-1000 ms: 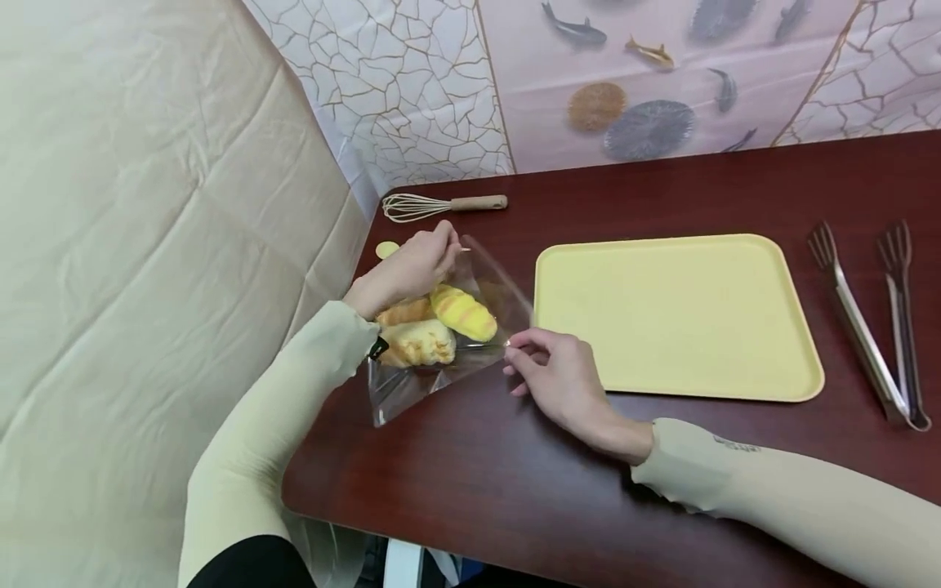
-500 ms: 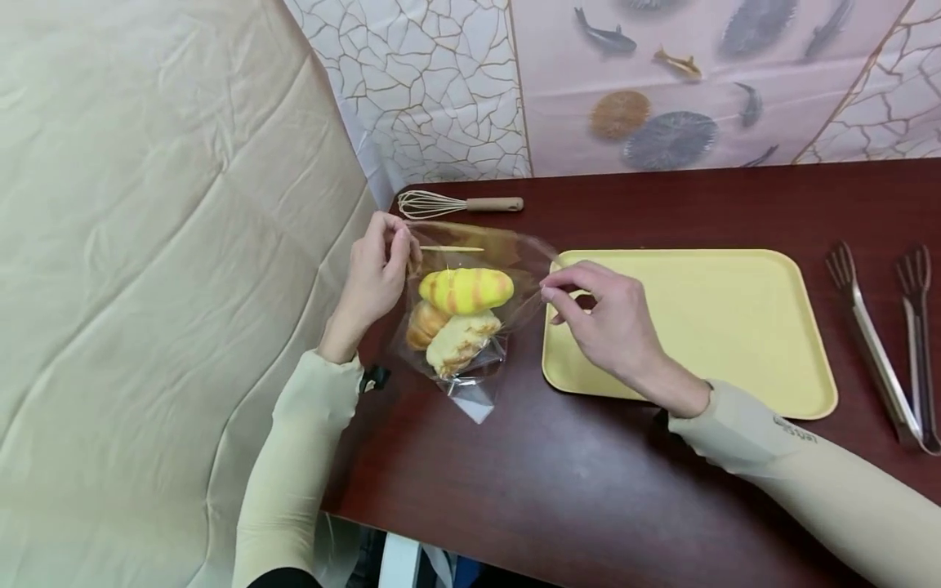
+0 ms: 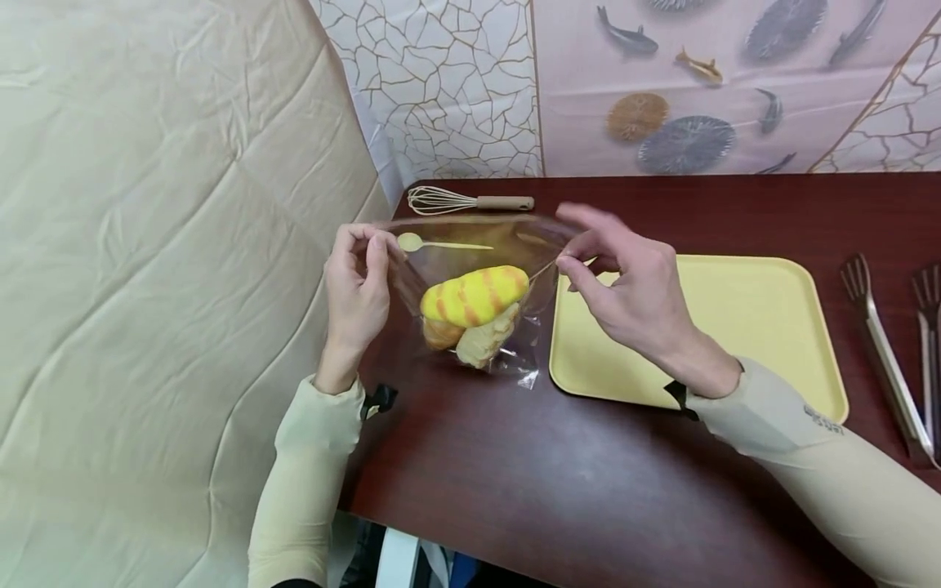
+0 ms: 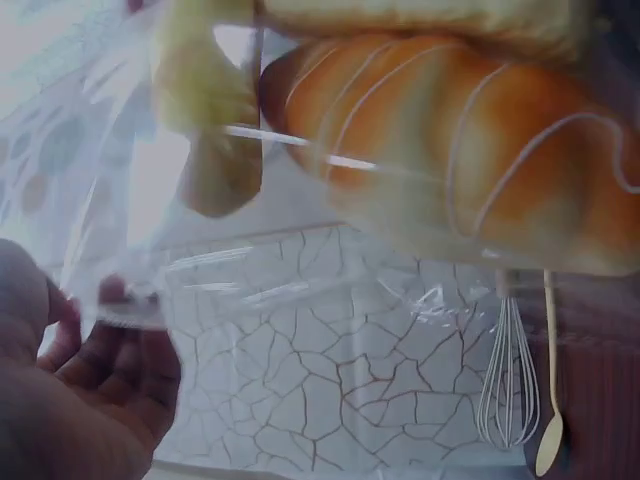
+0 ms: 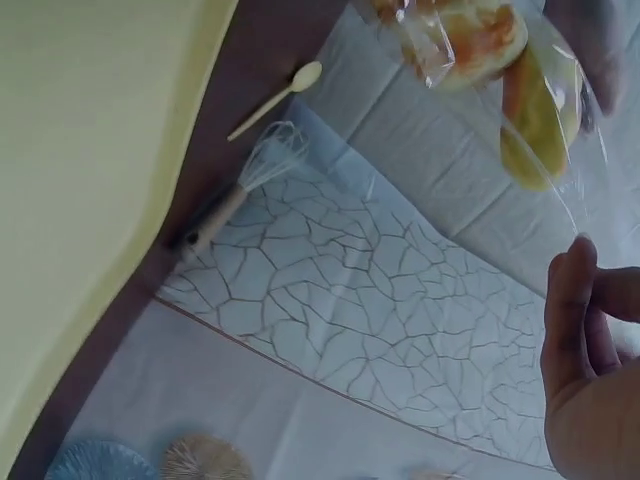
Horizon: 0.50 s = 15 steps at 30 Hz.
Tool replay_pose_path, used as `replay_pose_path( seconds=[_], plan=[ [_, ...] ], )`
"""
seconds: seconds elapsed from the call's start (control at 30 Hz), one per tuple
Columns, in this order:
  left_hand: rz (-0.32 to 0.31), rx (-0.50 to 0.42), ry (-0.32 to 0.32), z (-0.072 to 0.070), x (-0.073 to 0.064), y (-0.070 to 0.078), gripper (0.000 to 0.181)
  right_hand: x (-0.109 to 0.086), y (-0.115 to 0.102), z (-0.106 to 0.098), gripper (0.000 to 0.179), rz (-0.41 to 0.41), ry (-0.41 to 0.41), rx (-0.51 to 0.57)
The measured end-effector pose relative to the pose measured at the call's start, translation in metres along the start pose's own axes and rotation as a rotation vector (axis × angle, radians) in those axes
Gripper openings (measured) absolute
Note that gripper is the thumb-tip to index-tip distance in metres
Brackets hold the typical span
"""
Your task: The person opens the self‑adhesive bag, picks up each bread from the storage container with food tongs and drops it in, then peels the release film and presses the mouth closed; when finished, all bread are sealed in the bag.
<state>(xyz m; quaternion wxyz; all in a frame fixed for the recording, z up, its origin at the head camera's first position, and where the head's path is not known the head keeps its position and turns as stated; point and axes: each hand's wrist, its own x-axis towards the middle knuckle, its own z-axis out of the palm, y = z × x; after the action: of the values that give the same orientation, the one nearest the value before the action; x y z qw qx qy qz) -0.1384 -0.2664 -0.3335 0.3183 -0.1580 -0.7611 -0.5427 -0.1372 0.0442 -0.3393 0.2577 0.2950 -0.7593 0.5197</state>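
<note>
A clear plastic bag point(image 3: 524, 363) hangs between my two hands with its mouth spread wide. My left hand point(image 3: 359, 286) pinches one side of the mouth between thumb and fingers. On the opposite side, my right hand point(image 3: 635, 290) pinches the rim with thumb and index finger, other fingers raised. Inside the bag, a yellow striped bread roll point(image 3: 476, 296) lies on top of a pale bread point(image 3: 488, 336) and a golden-brown bread point(image 3: 443, 333). White icing lines mark the brown bread point(image 4: 470, 140) in the left wrist view.
A yellow tray point(image 3: 735, 327) lies right of the bag, partly under my right hand. Metal tongs point(image 3: 889, 359) are beyond it. A whisk point(image 3: 470, 201) lies at the back of the table point(image 3: 529, 474); a small spoon point(image 3: 444, 243) shows through the bag. A padded cream wall stands left.
The bag has been turned upright, lifted and spread wider. My left hand has moved left off the breads, and my right hand has risen and moved right with the rim.
</note>
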Motion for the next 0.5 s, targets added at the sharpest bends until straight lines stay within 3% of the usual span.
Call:
replay_pose_path(
  seconds=[0.1,0.2,0.33,0.5],
  plan=[
    [0.01,-0.048,0.063,0.007,0.0,0.005,0.013,0.004,-0.003,-0.004,0.054,0.053,0.016,0.035],
    [0.007,-0.087,0.126,0.011,-0.005,0.008,0.014,0.002,-0.002,-0.005,0.036,0.059,0.017,0.03],
    [-0.028,-0.148,0.177,0.014,-0.013,0.004,0.018,-0.001,0.0,-0.002,0.02,0.028,-0.042,-0.008],
    [-0.081,-0.179,0.19,0.009,-0.028,0.0,0.018,-0.005,-0.005,0.008,0.014,0.19,-0.118,0.035]
  ],
)
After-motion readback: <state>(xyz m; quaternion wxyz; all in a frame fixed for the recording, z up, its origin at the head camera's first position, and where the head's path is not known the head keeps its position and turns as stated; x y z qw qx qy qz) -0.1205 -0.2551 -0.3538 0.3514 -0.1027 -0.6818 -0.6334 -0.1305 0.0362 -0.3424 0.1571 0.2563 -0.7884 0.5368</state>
